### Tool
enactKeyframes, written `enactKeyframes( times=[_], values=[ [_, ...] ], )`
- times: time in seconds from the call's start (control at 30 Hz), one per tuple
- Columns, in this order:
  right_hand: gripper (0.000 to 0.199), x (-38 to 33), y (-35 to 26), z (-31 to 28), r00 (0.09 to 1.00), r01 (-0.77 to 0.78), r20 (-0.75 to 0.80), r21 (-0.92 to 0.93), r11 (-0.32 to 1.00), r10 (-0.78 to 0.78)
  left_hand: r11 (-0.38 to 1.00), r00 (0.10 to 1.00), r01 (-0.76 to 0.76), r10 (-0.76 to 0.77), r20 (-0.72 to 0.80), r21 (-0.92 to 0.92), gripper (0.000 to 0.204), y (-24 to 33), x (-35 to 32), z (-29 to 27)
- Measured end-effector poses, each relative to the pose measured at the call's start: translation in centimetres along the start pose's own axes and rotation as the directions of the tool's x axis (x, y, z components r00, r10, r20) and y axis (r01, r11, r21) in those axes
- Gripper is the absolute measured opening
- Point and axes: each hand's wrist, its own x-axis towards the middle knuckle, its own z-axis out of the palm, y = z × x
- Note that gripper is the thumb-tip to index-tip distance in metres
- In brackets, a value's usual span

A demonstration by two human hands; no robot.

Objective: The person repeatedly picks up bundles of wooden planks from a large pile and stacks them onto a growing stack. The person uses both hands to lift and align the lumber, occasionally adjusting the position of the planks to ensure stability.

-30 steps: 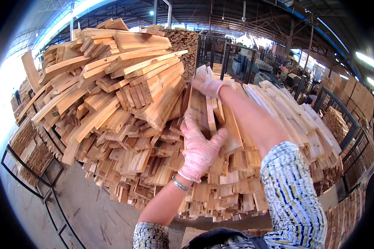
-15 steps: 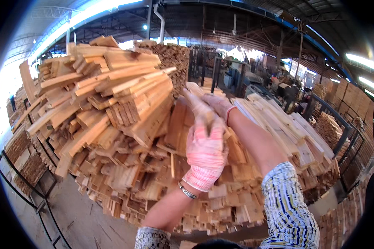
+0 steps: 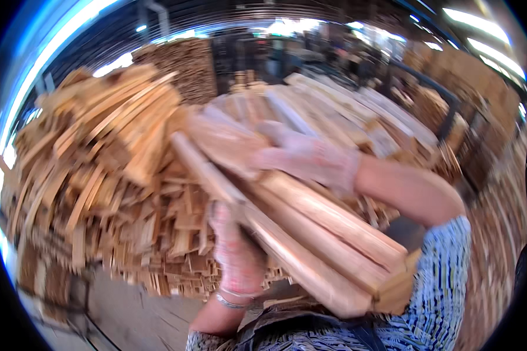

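Several wooden boards (image 3: 310, 234) lie slanting across my front as a bundle. Their near ends reach my chest and right sleeve; their far ends point up and left toward the pile. My left hand (image 3: 237, 251), in a pink-and-white knit glove, supports the bundle's left edge from below, its fingertips partly hidden by the boards. Across the top lies my right hand (image 3: 310, 157), gloved alike, its fingers curled over the boards and blurred by motion. Behind and to the left rises a big stack of loose boards (image 3: 152, 146).
Paler boards (image 3: 328, 111) lie on the stack's right side. A dark metal rail (image 3: 427, 88) stands beyond them. Another tall wood stack (image 3: 178, 67) is at the back. Concrete floor (image 3: 134, 310) shows below left, and more wood (image 3: 492, 245) fills the right.
Both hands have come back from the far part of the stack, bringing a bundle of boards against my body. The view has swung right, and the hands are now farther apart.
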Motion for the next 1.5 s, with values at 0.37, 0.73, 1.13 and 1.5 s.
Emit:
enactKeyframes(
  times=[0.37, 0.73, 1.13, 1.5],
  values=[
    [0.101, -3.0, 3.6, -0.6, 0.983, 0.151, 0.117, -0.069, 0.986, -0.142, 0.956, 0.929, 0.29, -0.29, 0.23, 0.036, 0.068, -2.4, -2.6, 0.4],
    [0.116, -29.6, 13.8, 1.3, 0.975, 0.021, -0.2, -0.361, 0.932, -0.099, 0.926, 0.869, 0.354, -0.376, 0.32, 0.13, 0.066, -11.4, -7.4, -2.7],
    [0.123, -53.8, 18.9, 1.1, 0.64, -0.42, -0.734, -0.085, 0.903, 0.229, 0.804, 0.49, 0.283, -0.589, 0.642, 0.522, 0.052, -23.0, -21.7, 12.3],
    [0.119, -68.3, 26.2, 3.8, 0.147, -0.409, -0.963, 0.147, 0.901, 0.224, 0.858, -0.103, -0.18, -0.503, 0.858, 0.481, 0.064, -39.5, -36.9, 17.6]
  ],
)
